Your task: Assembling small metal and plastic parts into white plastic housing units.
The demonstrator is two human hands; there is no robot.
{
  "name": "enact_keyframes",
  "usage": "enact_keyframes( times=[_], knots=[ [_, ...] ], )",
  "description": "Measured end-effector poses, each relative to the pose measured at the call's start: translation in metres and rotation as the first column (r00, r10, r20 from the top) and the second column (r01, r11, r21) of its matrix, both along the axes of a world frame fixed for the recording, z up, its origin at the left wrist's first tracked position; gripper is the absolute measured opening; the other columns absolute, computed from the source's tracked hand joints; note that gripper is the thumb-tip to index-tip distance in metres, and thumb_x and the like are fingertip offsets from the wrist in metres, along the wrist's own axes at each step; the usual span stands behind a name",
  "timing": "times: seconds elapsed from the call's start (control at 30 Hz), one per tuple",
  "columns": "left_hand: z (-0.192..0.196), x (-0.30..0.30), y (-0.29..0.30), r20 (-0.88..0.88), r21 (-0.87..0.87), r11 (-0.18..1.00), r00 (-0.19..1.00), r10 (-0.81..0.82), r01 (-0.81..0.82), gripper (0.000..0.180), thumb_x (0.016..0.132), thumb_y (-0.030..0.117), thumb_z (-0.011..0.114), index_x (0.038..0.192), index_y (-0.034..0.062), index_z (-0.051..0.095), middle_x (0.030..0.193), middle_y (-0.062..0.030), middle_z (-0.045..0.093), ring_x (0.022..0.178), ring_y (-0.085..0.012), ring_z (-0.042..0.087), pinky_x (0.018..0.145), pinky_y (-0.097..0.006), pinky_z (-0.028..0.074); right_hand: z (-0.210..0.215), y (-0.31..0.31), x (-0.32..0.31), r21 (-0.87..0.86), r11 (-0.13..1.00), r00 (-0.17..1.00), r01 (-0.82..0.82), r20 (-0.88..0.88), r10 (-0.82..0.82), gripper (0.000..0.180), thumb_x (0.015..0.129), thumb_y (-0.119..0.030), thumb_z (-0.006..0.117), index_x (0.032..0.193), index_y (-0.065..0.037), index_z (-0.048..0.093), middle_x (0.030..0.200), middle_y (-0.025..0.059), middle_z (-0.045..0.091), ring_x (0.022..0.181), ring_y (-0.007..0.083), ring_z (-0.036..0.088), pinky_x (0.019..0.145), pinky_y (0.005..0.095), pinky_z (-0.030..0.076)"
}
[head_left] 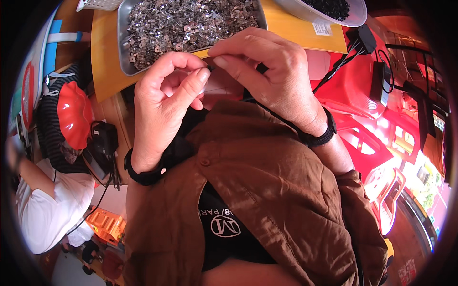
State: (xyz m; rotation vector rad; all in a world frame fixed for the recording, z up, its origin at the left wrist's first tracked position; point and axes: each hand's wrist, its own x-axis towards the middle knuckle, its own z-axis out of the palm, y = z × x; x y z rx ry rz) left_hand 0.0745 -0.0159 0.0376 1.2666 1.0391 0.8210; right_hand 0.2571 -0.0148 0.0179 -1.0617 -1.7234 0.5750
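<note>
Tiny dark piece (210, 68) pinched on the near side of the metal tray (122, 50)
Left hand (164, 90) grips it; right hand (279, 71) has thumb and forefinger nearly meeting beside it, any hold unclear. Small metal pieces (191, 24) fill the tray; a bowl (359, 13) stands right of it.

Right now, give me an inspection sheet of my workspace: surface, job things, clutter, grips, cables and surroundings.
Surface: yellow board, partly covered.
Job things: metal tray of small metal pieces; clear bowl of black pieces; small dark piece at the fingertips, too small to identify.
Clutter: red wavy-edged object at left; white perforated container at the upper edge.
Grips: left grip pinches the dark piece; right grip has its fingertips close by, hold unclear.
Cables: black cables at right; black adapter with leads at left.
Surroundings: red plastic furniture at right; person in white and orange crate at left.
</note>
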Motion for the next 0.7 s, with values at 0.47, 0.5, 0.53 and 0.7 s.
enact_keyframes(
  times=[0.47,0.5,0.53,0.7],
  knots=[
    [-0.0035,-0.0001,0.001,-0.054,0.087,0.996,0.999,-0.004,0.009,0.006,0.086,0.002,0.062,0.089,-0.0011,0.057,0.082,-0.0001,0.056,0.066,-0.0036,0.052,0.05,-0.018,0.045,0.0057,-0.0027,-0.0013,-0.187,0.976,0.994,-0.109,0.001,0.111,0.01,0.075,-0.009,0.064,0.082,-0.003,0.062,0.073,0.0099,0.061,0.068,0.0262,0.061,0.06,0.0343,0.049],
    [-0.0035,-0.0004,0.001,-0.055,0.087,0.996,0.999,-0.003,0.008,0.006,0.086,0.002,0.062,0.089,-0.0011,0.057,0.082,-0.0001,0.056,0.066,-0.0036,0.052,0.05,-0.018,0.045,0.0067,-0.0032,-0.0013,-0.215,0.97,0.993,-0.115,0.001,0.118,0.01,0.075,-0.009,0.063,0.083,-0.003,0.061,0.073,0.0109,0.06,0.069,0.0273,0.06,0.061,0.0349,0.049],
    [-0.0036,-0.0002,0.0012,-0.061,0.087,0.996,0.998,-0.012,0.017,0.006,0.086,0.002,0.062,0.088,-0.0011,0.057,0.082,-0.0005,0.057,0.066,-0.0036,0.052,0.05,-0.018,0.045,0.0072,-0.0034,-0.0008,-0.243,0.963,0.992,-0.119,0.002,0.123,0.011,0.075,-0.009,0.063,0.083,-0.002,0.061,0.074,0.0118,0.06,0.07,0.0285,0.06,0.062,0.0354,0.049],
    [-0.0032,-0.0016,0.0015,-0.033,0.056,0.998,0.999,-0.031,0.033,0.009,0.086,0.004,0.062,0.093,-0.0009,0.058,0.082,-0.0018,0.058,0.065,-0.0049,0.053,0.053,-0.019,0.047,0.0049,-0.0058,-0.001,-0.393,0.898,0.975,-0.197,-0.175,0.138,0.009,0.079,-0.008,0.062,0.085,0.0,0.06,0.071,0.0091,0.061,0.06,0.0196,0.06,0.054,0.03,0.048]
  ],
)
